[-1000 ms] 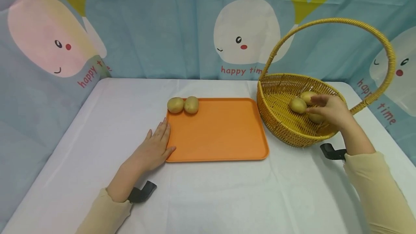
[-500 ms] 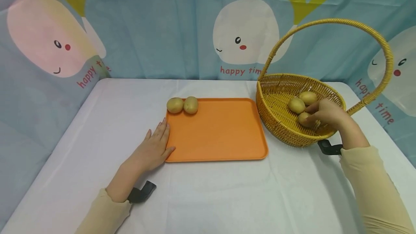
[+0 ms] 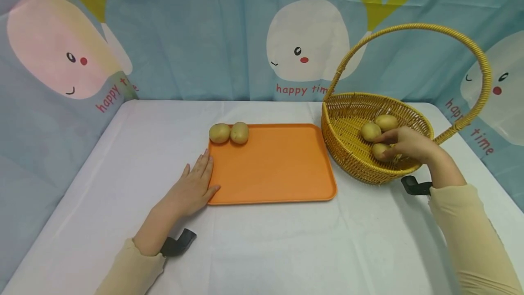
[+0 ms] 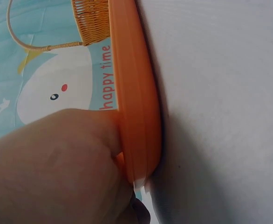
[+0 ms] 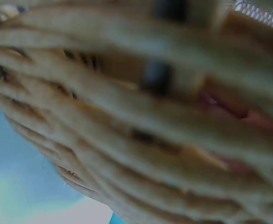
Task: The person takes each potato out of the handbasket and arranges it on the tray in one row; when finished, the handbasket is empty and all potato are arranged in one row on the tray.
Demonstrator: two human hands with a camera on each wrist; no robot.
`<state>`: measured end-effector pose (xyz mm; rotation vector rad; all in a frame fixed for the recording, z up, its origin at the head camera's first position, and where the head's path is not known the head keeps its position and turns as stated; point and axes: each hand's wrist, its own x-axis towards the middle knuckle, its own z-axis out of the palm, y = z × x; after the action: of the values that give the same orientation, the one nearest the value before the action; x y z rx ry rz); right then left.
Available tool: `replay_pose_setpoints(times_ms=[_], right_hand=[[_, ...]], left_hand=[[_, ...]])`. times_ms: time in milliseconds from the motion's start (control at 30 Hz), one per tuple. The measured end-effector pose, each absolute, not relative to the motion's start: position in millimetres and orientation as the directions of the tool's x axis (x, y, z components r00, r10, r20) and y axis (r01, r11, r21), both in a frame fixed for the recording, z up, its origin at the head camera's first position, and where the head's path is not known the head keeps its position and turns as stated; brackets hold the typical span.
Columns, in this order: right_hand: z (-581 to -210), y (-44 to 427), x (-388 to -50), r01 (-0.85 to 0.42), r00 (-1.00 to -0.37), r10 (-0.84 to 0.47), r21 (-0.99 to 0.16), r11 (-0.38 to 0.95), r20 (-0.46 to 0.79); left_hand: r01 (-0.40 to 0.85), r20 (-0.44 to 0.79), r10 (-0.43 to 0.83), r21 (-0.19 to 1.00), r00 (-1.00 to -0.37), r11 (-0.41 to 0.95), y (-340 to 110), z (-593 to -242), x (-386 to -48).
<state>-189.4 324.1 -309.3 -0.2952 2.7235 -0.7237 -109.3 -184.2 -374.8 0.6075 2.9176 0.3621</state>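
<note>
My left hand [image 3: 189,192] lies with fairly straight fingers along the left edge of an orange tray [image 3: 274,167]; its thumb rests on the rim. Two potatoes [image 3: 219,133] sit side by side in the tray's far left corner. Inside a yellow wicker basket [image 3: 360,174], my right hand [image 3: 409,144] holds one potato [image 3: 380,150] between thumb and fingers, low in the basket. Two more potatoes [image 3: 386,122] lie just beyond its fingertips. In the left wrist view the tray's side [image 4: 136,93] shows under my hand. Blurred basket weave [image 5: 127,107] fills most of the right wrist view.
The basket's tall arched handle [image 3: 425,26] rises over the right arm. A white cloth [image 3: 286,249] covers the table. Behind it hangs a blue printed curtain [image 3: 184,44]. Black straps with a small mount [image 3: 180,242] are on both wrists.
My right hand has reached lower into the basket, and its thumb and fingers have come around the nearest potato, which shifted slightly left. The left hand stays on the tray.
</note>
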Motion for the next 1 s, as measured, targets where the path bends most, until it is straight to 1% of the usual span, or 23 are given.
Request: replay_pose_setpoints(times_ms=[100, 200, 533, 700, 1000], right_hand=[[-310.4, 323.6, -190.8, -0.115, -0.927, -0.275, -0.506, 0.855, -0.254], [-312.0, 322.6, -191.3, -0.126, -0.929, -0.279, -0.502, 0.856, -0.242], [-309.0, 308.8, -175.5, -0.204, -0.945, -0.305, -0.509, 0.836, -0.121], [-300.8, 300.6, -166.7, -0.210, -0.961, -0.273, -0.511, 0.834, -0.050], [-290.4, 281.6, -157.6, -0.221, -0.971, -0.229, -0.608, 0.763, 0.067]], left_hand=[[0.373, -0.086, 0.407, 0.260, -0.910, 0.891, -184.8, -374.4, -108.6], [0.373, -0.085, 0.405, 0.258, -0.910, 0.891, -185.3, -373.6, -108.2], [0.373, -0.080, 0.407, 0.271, -0.910, 0.887, -183.7, -372.7, -108.1], [0.369, -0.083, 0.403, 0.267, -0.911, 0.890, -183.9, -373.4, -107.9], [0.366, -0.093, 0.403, 0.270, -0.911, 0.891, -183.4, -373.8, -109.1]])
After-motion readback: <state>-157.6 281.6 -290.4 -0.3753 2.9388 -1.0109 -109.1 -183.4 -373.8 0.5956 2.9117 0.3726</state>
